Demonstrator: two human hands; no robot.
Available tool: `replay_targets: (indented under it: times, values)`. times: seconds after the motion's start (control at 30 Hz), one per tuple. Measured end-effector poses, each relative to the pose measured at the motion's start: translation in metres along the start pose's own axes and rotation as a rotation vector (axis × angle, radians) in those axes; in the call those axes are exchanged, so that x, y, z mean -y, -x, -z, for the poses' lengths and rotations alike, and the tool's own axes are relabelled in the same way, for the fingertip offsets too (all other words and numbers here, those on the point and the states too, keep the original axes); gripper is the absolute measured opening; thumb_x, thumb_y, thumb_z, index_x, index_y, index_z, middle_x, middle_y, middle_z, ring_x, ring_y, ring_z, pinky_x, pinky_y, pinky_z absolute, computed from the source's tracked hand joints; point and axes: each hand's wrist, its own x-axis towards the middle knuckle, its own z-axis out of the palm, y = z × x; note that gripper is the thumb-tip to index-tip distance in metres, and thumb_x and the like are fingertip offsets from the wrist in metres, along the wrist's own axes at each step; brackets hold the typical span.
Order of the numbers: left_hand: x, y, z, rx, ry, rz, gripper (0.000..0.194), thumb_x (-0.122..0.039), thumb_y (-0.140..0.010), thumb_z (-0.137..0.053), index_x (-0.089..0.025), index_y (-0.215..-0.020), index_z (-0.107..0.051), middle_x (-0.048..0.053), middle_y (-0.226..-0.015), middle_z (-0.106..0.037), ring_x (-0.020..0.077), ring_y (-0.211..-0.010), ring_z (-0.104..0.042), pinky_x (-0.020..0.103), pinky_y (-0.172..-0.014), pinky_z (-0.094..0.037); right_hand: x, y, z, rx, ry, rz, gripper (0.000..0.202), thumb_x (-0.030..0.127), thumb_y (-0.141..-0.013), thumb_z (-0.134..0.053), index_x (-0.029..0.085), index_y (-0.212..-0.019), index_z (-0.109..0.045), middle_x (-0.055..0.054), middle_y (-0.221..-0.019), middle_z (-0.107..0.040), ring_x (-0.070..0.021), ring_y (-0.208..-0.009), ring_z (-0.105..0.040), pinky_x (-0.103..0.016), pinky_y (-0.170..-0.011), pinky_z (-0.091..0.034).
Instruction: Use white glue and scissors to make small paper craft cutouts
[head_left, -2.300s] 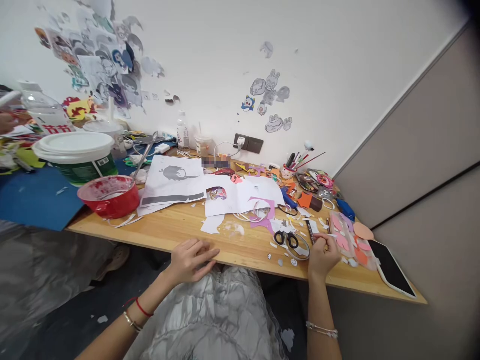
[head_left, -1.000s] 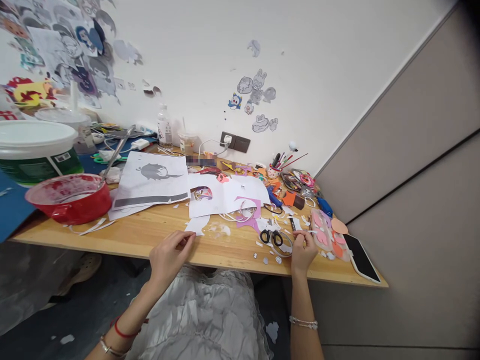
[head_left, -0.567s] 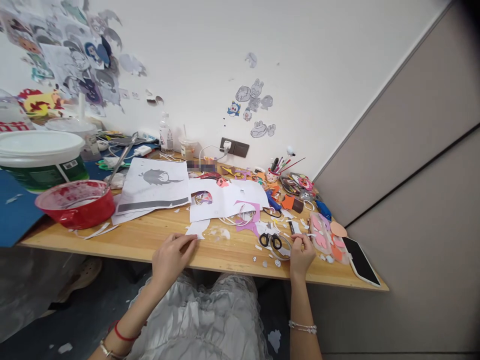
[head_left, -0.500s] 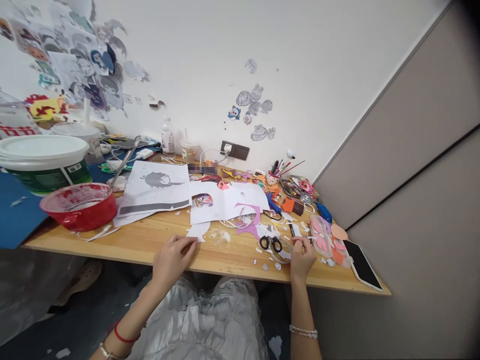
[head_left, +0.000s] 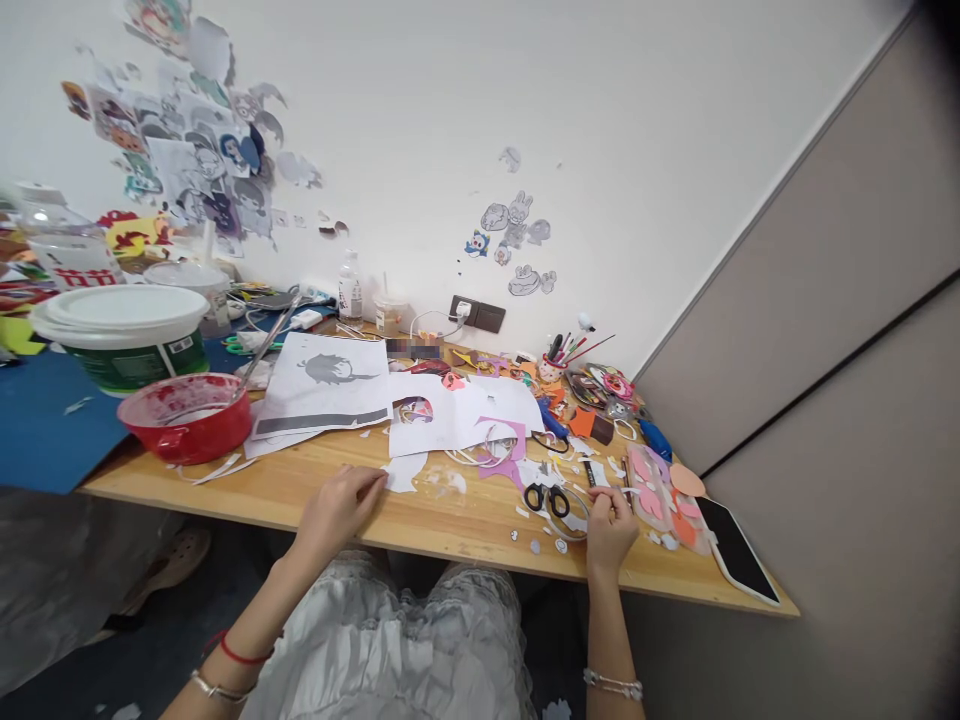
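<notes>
My left hand rests at the table's front edge, fingers together, its fingertips beside a small white paper scrap; whether it grips anything is hidden. My right hand is closed on the table, thumb and fingers pressed together near a small black-and-white piece; what it holds, if anything, is too small to name. Black-handled scissors lie left of my right hand, over a clear ring. Between and behind the hands lie a cut white sheet and purple paper.
A printed sheet, a red bowl and a white-lidded green tub stand or lie at the left. A phone lies at the right corner. Orange scraps and a pen cup are behind; cutouts hang on the wall.
The view has turned slightly left, so the table and wall things appear further right and lower. My left hand has drawn back a little leftward from the white scrap.
</notes>
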Motion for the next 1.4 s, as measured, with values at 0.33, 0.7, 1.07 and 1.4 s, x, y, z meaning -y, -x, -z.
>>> replay_targets:
  times: [0.33,0.7,1.07,1.4]
  values:
    - [0.012,-0.003,-0.007,0.013,0.037,0.063,0.036,-0.044,-0.086,-0.038,-0.021,-0.089,-0.066,0.004,-0.089,-0.064,0.0161,-0.077,-0.061,0.025,-0.068,-0.044,0.005,0.002,0.001,0.003,-0.039,-0.002,0.020,0.020,-0.070,-0.041,0.018,-0.062,-0.060,-0.002,-0.067,-0.061,-0.0184,-0.070,-0.056,-0.027,-0.068,-0.040]
    - [0.004,0.000,-0.002,0.030,0.010,0.114,0.037,-0.047,-0.085,-0.037,-0.021,-0.088,-0.063,0.002,-0.079,-0.062,0.0140,-0.070,-0.057,0.023,-0.062,-0.040,0.003,0.004,0.005,-0.010,-0.065,-0.029,0.020,0.020,-0.070,-0.041,0.018,-0.062,-0.059,-0.003,-0.067,-0.061,-0.0175,-0.070,-0.056,-0.026,-0.068,-0.040]
    - [-0.005,0.005,0.000,0.040,-0.105,0.272,0.032,-0.041,-0.089,-0.030,-0.020,-0.095,-0.053,0.004,-0.077,-0.064,0.0175,-0.064,-0.060,0.023,-0.053,-0.030,-0.004,0.007,0.006,0.044,-0.088,-0.095,0.020,0.022,-0.070,-0.042,0.018,-0.063,-0.060,-0.002,-0.066,-0.061,-0.0172,-0.068,-0.056,-0.026,-0.065,-0.041]
    - [-0.002,0.003,-0.001,0.058,-0.036,0.292,0.029,-0.046,-0.088,-0.033,-0.022,-0.096,-0.047,0.000,-0.076,-0.063,0.0138,-0.065,-0.060,0.020,-0.055,-0.035,-0.001,0.007,0.005,0.113,-0.091,-0.111,0.019,0.024,-0.070,-0.042,0.018,-0.063,-0.059,-0.002,-0.064,-0.060,-0.0160,-0.063,-0.053,-0.025,-0.059,-0.038]
